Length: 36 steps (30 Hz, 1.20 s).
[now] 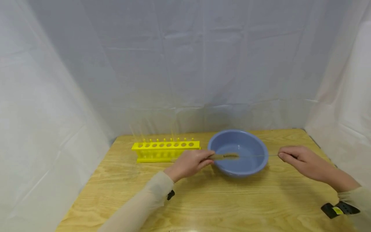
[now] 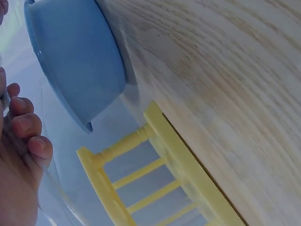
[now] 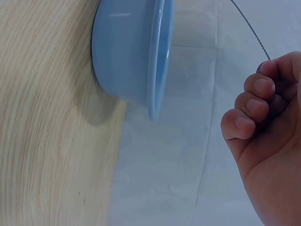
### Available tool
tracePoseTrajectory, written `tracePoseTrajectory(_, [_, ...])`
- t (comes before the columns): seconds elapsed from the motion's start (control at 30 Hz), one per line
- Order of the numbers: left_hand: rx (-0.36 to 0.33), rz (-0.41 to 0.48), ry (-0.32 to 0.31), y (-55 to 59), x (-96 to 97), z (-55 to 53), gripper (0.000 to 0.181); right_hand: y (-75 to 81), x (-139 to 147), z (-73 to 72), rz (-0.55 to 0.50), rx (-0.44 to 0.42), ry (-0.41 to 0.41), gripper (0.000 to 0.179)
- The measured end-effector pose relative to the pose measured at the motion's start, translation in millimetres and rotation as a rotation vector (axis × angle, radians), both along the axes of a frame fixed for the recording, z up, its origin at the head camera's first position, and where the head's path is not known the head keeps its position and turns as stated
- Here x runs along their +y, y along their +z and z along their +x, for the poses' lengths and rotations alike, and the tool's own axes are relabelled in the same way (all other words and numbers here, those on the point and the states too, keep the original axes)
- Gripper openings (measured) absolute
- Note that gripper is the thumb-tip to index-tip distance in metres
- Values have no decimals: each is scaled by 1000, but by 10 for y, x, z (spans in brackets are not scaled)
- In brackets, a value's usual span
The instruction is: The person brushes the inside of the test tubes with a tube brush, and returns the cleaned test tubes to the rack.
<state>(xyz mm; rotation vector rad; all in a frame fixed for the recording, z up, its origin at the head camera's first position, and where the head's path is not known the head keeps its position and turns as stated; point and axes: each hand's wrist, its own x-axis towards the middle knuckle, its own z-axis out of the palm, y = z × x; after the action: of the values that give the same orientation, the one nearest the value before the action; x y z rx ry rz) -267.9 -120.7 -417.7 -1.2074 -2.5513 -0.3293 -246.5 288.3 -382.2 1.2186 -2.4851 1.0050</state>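
You are gripping one clear tube (image 2: 56,205) with your left hand (image 1: 191,161) beside one blue basin (image 1: 240,142) and pinching one wire brush (image 1: 231,156) with your right hand (image 1: 305,161), bristles above the basin. One eight-holed yellow rack (image 1: 165,145) is standing nearby, bearing tubes (image 1: 141,133) too faint to count. Your grip is partly hiding the held tube.

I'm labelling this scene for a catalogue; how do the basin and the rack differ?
The basin is blue, the rack yellow. The basin is round and open-topped; the rack is long and narrow, with a row of holes. A brush is held over the basin, while clear tubes stand in the rack. Both rest on the wooden table.
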Motion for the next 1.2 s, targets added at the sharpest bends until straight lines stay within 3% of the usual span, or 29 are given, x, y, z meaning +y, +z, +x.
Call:
tracePoseTrajectory(0.17, [-35, 25, 35, -35, -92, -3, 35, 11, 83, 19, -8, 8, -7, 37])
tracePoseTrajectory(0.5, [66, 17, 29, 6, -95, 25, 32, 20, 75, 21, 15, 64, -96, 34])
tracePoseTrajectory(0.9, [90, -27, 30, 82, 83, 82, 36, -11, -266, -26, 30, 121, -101, 30])
tracePoseTrajectory(1.2, [103, -58, 28, 114, 233, 91, 33, -106, -632, -106, 35, 136, -19, 27])
